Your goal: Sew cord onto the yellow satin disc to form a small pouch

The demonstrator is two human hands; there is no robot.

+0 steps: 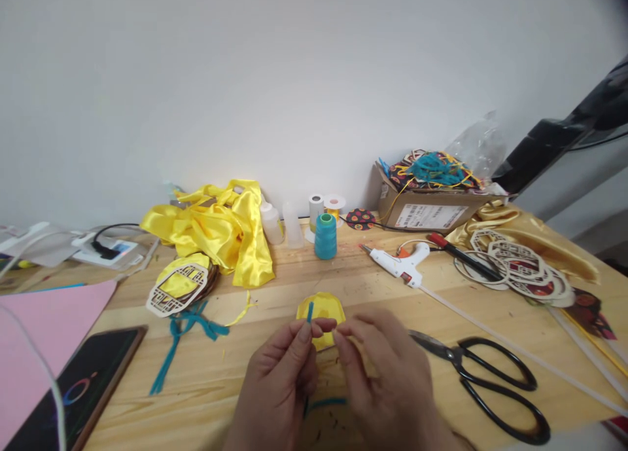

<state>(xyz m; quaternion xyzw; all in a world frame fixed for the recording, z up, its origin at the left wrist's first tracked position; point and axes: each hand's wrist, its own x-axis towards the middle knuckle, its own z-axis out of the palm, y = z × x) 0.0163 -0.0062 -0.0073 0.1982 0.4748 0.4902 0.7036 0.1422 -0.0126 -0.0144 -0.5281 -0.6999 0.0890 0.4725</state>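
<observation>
My left hand (pixel 279 382) pinches a teal cord (pixel 310 312) between thumb and forefinger, its end sticking up. Close beside it, my right hand (pixel 387 372) has thumb and fingertips pressed together; whatever is between them is too small to make out. Behind both hands lies a yellow fabric-covered piece (pixel 328 302), partly hidden by the fingers. More teal cord (pixel 330 402) shows on the table below, between the hands. Black-handled scissors (pixel 456 358) lie with open blades to the right of my right hand, which partly covers the blade tips.
Teal thread cone (pixel 326 238), white glue gun (pixel 400 262) and full cardboard box (pixel 426 212) stand or lie farther back. Yellow satin (pixel 210 228), stacked cut-out shapes (pixel 181 284), teal ribbons (pixel 189 326) and a phone (pixel 83 385) are left. More cut-outs (pixel 520 268) lie right.
</observation>
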